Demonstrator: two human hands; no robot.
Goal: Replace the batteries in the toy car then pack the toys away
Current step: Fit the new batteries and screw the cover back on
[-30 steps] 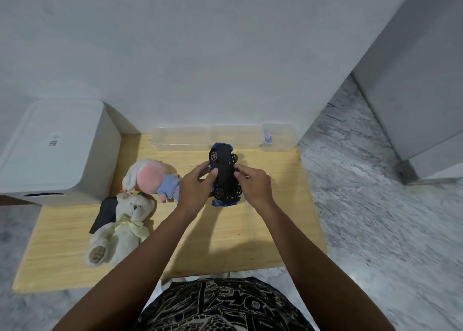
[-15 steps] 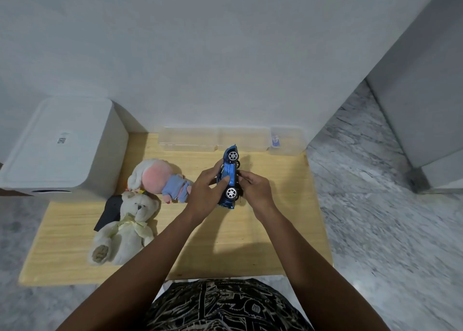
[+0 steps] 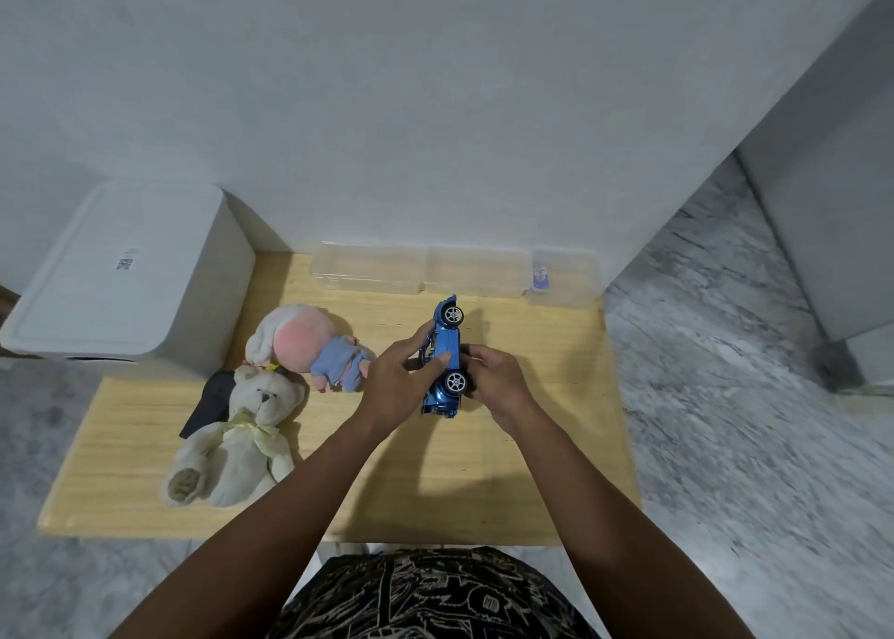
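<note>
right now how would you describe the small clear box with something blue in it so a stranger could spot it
Start at the wooden table and look along its far edge by the wall, where clear plastic boxes sit in a row. Take the small clear box at the right end, nearest the table corner. It alone has a small blue item showing inside.

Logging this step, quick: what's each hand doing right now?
Left hand: gripping the blue toy car.
Right hand: gripping the same car from the other side.

No legible text, small printed label with code on white bin lid (image 3: 125,264) far left, characters too small to read
</note>
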